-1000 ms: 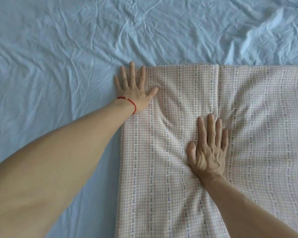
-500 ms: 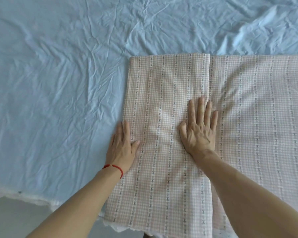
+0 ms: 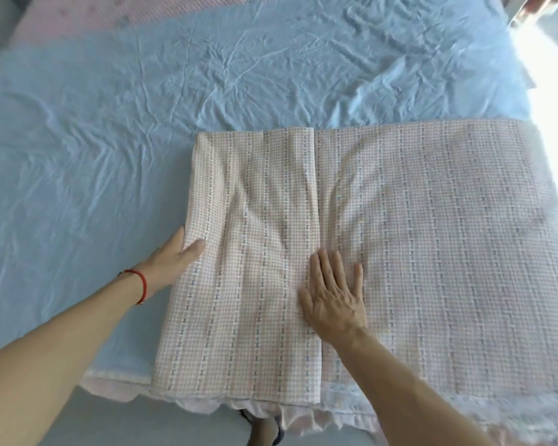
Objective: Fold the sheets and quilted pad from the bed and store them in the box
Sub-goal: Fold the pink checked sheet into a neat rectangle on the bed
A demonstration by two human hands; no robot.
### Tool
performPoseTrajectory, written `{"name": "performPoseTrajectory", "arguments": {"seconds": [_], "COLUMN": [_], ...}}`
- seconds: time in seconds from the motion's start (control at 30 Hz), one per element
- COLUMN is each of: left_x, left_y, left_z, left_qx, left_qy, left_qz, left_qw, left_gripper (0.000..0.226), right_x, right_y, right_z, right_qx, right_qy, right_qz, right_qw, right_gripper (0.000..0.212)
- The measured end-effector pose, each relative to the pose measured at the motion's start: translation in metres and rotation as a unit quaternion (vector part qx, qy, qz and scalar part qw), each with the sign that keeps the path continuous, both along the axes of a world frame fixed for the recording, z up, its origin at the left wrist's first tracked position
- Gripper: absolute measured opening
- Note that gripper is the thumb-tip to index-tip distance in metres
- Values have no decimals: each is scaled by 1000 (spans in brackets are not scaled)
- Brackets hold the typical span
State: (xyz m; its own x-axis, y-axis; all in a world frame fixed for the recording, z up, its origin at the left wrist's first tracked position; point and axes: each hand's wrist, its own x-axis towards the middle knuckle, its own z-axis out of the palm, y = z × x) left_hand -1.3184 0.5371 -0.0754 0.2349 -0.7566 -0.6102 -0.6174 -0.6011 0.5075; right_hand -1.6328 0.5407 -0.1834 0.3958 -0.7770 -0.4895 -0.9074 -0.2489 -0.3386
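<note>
on bed near edge: checked sheet (image 3: 400, 236) partly folded, left flap lying over middle; left hand (image 3: 178, 255) pinching folded left edge, thumb on top; right hand (image 3: 334, 294) spread flat along flap's edge; more folds left; blue sheet (image 3: 110, 123) unfolded; pad, box not visible

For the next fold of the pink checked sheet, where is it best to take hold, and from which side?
Probably at the folded left edge of the pink checked sheet, coming from the left. That edge lies straight and layered on the blue sheet, so fingers can slide beneath it. The left hand already has its thumb on top there, while the right hand lies flat on the sheet near the inner flap edge.
</note>
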Motion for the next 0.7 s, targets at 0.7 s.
{"name": "performPoseTrajectory", "arguments": {"seconds": [0.7], "left_x": [-387], "left_y": [-77], "left_z": [-9], "left_qx": [10], "left_qy": [-125], "left_qz": [-293], "left_qw": [948], "left_gripper": [42], "right_x": [-277], "right_y": [-58], "right_z": [72], "right_qx": [252], "right_qy": [-345], "right_qz": [-424], "right_qw": [798], "right_gripper": [113]}}
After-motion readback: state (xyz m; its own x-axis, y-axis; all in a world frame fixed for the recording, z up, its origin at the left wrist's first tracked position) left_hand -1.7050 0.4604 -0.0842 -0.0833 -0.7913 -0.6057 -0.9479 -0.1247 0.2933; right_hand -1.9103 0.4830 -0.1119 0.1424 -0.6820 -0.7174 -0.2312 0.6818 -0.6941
